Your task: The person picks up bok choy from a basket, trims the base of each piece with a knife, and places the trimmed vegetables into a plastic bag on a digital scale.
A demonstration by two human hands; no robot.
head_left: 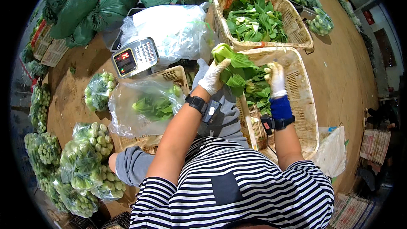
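My left hand, in a white glove, grips a head of bok choy by its pale base, its leaves hanging to the right. My right hand, gloved too, is closed around a smaller bok choy over the near crate. That crate is cream plastic, stained, and stands at my right side. In front of my left forearm, an open clear plastic bag with some bok choy in it lies on another cream crate.
A digital scale display stands before a pile of clear plastic bags. A far crate holds loose bok choy. Filled bags of bok choy sit at the left, with one more bag beyond. Green sacks line the back.
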